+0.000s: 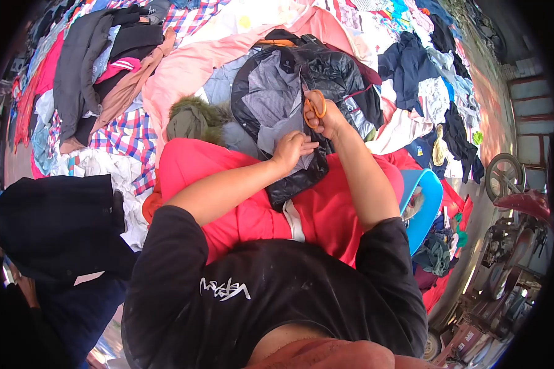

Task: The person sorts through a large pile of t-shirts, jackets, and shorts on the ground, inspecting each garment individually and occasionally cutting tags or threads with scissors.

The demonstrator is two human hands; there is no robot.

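Observation:
A black shiny jacket (338, 74) with a grey lining (274, 101) lies over my lap and the clothes in front of me. My right hand (327, 118) is closed on the orange handles of a pair of scissors (314, 106), whose blades point up along the edge of the lining. Just left of it, my left hand (294, 149) rests on the lower part of the grey lining, its fingers bent together around the fabric. Beside the jacket on the left is an olive garment with furry trim (194, 120).
Piled clothes spread ahead and to both sides, among them a dark grey garment (80, 67) and a navy one (406, 64). A blue plastic edge (423, 203) is at my right. Another person in dark clothes (55, 221) sits at left. A motorcycle (505, 258) stands far right.

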